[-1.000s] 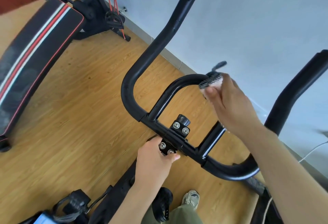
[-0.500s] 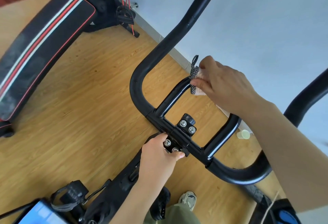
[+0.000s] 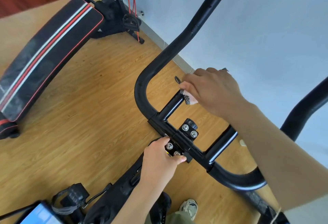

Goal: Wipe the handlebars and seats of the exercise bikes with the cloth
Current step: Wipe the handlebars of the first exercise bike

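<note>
Cloth (image 3: 189, 99), pale with a dark patterned edge, sits on the inner loop of the handlebars (image 3: 140, 90) near its left bend, clenched there by the right hand (image 3: 213, 90), which curls over it and the tube. Left hand (image 3: 159, 159) grasps the bolted clamp (image 3: 181, 142) at the middle of the bars, thumb against its near edge. Bench (image 3: 44, 60) with red and white stripes lies on the floor (image 3: 88, 117), well apart to the left
</note>
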